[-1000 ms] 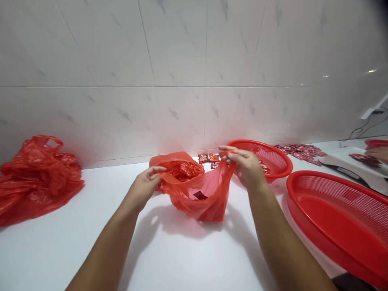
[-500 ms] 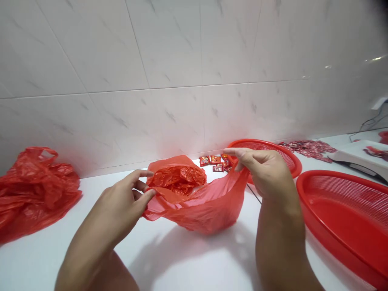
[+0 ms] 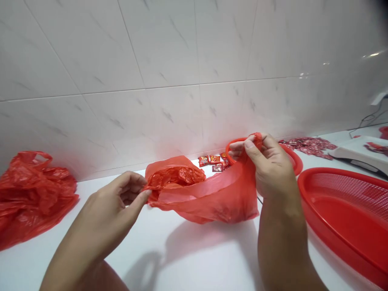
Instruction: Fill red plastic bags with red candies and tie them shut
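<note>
A thin red plastic bag (image 3: 212, 204) is stretched sideways between my two hands, just above the white table. My left hand (image 3: 121, 198) pinches its left end between thumb and fingers. On the right, my right hand (image 3: 269, 161) grips the other end, with a bit of the plastic bunched up over the fingers. Behind the stretched bag lies another red plastic bag (image 3: 172, 165) with crumpled film in it; its lower part is hidden. Several small red packets (image 3: 209, 160) lie near the wall, left of my right hand.
At the far left is a heap of red plastic bags (image 3: 36, 194). A red basket (image 3: 342, 226) stands on the right, and a second red basket (image 3: 292, 159) is partly behind my right hand. Further back are a pile of red packets (image 3: 307, 145) and a white scale-like device (image 3: 360, 153).
My right hand has turned and now has the plastic gathered over its fingers. The bag is pulled wider and tauter, its right end higher. My left hand has shifted slightly left.
</note>
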A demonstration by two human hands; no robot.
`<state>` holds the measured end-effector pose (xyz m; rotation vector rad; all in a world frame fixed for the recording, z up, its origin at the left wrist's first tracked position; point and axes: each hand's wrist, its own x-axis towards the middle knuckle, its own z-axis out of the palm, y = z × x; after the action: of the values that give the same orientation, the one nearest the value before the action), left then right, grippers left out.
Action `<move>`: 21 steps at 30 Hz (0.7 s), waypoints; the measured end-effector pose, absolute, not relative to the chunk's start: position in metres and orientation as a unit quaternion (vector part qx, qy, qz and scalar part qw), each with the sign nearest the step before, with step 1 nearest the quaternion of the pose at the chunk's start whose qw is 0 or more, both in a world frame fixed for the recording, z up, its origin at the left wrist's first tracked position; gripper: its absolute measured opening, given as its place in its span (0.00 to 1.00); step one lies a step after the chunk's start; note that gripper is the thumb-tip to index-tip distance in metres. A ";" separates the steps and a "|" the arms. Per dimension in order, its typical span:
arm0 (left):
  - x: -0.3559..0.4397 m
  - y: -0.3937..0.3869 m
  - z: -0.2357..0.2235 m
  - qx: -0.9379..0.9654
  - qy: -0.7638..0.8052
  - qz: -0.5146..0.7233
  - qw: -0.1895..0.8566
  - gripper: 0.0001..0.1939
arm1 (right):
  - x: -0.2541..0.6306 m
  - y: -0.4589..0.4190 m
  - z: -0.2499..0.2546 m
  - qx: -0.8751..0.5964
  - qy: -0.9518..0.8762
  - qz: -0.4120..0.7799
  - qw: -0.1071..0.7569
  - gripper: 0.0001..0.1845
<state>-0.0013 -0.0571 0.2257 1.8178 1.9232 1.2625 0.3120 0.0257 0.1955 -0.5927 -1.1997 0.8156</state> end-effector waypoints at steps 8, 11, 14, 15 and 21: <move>0.039 -0.047 0.224 0.594 0.471 0.599 0.258 0.16 | 0.296 0.015 0.201 -0.307 -0.660 0.385 0.567 0.21; 0.057 -0.048 0.222 0.631 0.458 0.569 0.261 0.14 | 0.280 0.004 0.203 -0.298 -0.742 0.432 0.416 0.26; 0.074 -0.052 0.220 0.684 0.448 0.521 0.244 0.08 | 0.258 0.000 0.199 -0.240 -0.782 0.461 0.344 0.12; 0.078 -0.053 0.219 0.697 0.446 0.510 0.236 0.07 | 0.251 0.001 0.197 -0.226 -0.783 0.472 0.335 0.06; 0.068 -0.045 0.215 0.692 0.508 0.487 0.160 0.15 | 0.248 0.018 0.185 -0.198 -0.757 0.538 0.314 0.23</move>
<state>0.0676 -0.0453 0.2152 1.9770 1.4507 1.3919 0.2476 0.0175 0.1848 -0.5211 -1.9956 1.4185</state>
